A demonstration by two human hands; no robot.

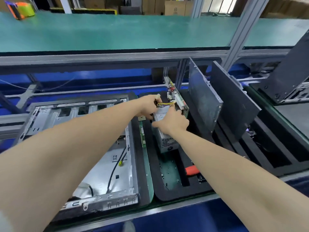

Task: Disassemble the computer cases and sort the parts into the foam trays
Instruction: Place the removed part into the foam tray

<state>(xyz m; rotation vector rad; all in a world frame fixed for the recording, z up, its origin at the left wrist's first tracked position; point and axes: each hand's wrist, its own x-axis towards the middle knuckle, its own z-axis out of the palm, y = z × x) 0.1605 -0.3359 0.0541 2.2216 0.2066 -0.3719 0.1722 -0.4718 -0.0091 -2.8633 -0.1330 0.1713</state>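
We are settling the grey metal power supply box into the black foam tray, left hand pinching its yellow-and-black wire bundle, right hand gripping its top; next, we judge, the wires need tucking in.

1 wide-angle head view, forward and down, close over the foam tray and the open computer case
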